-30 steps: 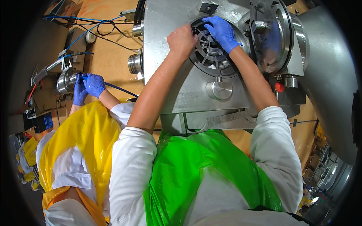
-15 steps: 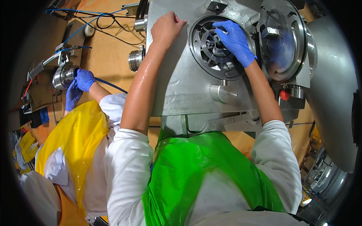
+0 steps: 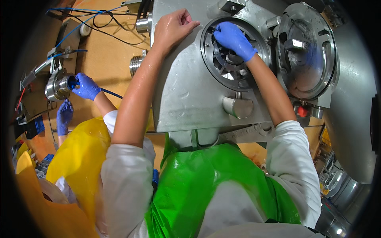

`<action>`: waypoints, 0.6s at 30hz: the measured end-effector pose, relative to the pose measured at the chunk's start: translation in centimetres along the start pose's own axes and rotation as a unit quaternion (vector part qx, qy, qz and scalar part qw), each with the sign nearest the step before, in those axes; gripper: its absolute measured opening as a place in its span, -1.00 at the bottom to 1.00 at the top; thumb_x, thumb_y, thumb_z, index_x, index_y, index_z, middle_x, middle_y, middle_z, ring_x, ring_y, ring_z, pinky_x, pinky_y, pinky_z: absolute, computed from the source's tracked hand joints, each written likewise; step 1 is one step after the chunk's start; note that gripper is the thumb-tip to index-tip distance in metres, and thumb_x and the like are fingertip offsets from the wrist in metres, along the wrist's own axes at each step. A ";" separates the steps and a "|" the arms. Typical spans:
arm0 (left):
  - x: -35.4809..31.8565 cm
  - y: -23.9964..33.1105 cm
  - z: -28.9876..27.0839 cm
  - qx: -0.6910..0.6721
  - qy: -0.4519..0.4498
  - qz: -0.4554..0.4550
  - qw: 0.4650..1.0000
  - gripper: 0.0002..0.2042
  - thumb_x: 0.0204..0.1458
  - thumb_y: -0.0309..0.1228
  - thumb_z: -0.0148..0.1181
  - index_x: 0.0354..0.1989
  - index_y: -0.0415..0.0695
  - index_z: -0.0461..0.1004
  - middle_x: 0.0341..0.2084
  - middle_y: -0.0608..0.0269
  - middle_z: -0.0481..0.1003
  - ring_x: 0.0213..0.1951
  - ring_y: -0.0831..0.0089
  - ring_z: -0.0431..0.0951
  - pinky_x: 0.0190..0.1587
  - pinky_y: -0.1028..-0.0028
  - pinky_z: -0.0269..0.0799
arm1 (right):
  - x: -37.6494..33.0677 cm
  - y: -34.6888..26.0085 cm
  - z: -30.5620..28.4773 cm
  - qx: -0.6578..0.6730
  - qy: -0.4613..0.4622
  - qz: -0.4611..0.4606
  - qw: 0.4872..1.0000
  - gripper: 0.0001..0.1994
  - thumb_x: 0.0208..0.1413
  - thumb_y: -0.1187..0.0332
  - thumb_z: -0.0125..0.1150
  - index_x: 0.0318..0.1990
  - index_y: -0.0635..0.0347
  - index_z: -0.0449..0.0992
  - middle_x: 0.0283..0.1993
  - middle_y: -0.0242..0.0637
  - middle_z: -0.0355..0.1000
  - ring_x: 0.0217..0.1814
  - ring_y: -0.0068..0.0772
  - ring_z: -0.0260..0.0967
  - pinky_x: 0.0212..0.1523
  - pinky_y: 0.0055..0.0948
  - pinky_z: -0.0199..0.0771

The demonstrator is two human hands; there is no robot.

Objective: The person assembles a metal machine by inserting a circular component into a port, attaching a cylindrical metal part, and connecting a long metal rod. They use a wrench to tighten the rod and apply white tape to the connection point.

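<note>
One left hand (image 3: 173, 31) is loosely cupped; the right hand (image 3: 235, 41) works at a round opening (image 3: 229, 81), grip hidden.

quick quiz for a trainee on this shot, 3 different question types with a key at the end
1. Which part of the steel machine is the person's right hand at?
a) the hinged round cover
b) the round opening
c) the threaded pipe fitting

2. True or false: the person's left hand wears a blue glove.

3. Fill in the colour: the person's own apron is green, while the co-worker's apron is ____.

Key: 1. b. 2. False, the left hand is bare. 3. Yellow.
</note>
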State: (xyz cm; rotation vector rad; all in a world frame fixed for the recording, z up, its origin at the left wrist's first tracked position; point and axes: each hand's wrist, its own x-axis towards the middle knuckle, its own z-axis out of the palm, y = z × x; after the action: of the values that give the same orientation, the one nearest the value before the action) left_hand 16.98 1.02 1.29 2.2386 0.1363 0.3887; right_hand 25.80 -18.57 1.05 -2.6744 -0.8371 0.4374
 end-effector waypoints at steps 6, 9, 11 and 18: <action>0.2 -0.4 -0.1 -0.026 -0.005 0.006 1.000 -0.68 -0.12 -0.12 0.31 -0.55 -0.13 0.45 -0.72 0.32 0.45 -0.61 0.41 0.45 -0.50 0.42 0.32 | -1.0 0.8 0.0 -0.005 -0.012 -0.027 1.000 -0.68 0.04 0.19 -0.02 -0.23 0.24 0.51 -0.30 0.02 0.47 -0.24 0.05 0.42 -0.18 -0.14 0.38; 0.0 -0.7 0.0 -0.034 -0.004 0.002 0.999 -0.69 -0.12 -0.14 0.32 -0.55 -0.13 0.45 -0.73 0.33 0.45 -0.62 0.46 0.44 -0.50 0.45 0.32 | -0.7 1.2 -0.3 -0.016 -0.043 -0.033 0.998 -0.65 0.08 0.15 -0.03 -0.15 0.21 0.51 -0.24 0.02 0.47 -0.17 0.06 0.41 -0.13 -0.15 0.39; 0.4 -0.9 0.1 -0.015 -0.001 0.019 1.000 -0.69 -0.12 -0.13 0.31 -0.55 -0.13 0.45 -0.74 0.33 0.44 -0.63 0.44 0.44 -0.50 0.45 0.32 | -0.7 1.9 0.2 -0.031 -0.018 -0.047 0.998 -0.63 0.10 0.13 -0.04 -0.12 0.20 0.51 -0.22 0.01 0.47 -0.14 0.06 0.41 -0.12 -0.16 0.39; -0.2 -0.9 0.1 -0.060 0.001 -0.005 0.998 -0.69 -0.13 -0.12 0.30 -0.54 -0.12 0.45 -0.69 0.31 0.45 -0.58 0.37 0.46 -0.48 0.41 0.33 | -2.4 1.2 -2.1 -0.004 0.156 -0.072 0.985 -0.76 0.07 0.22 0.08 -0.14 0.03 0.52 -0.22 -0.21 0.48 -0.15 -0.12 0.45 -0.14 -0.21 0.43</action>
State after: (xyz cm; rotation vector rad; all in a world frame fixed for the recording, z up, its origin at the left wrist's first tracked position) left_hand 16.89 1.51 0.50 2.1191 0.1225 0.3844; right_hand 25.27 -21.32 3.04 -2.5723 -0.9259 -0.0196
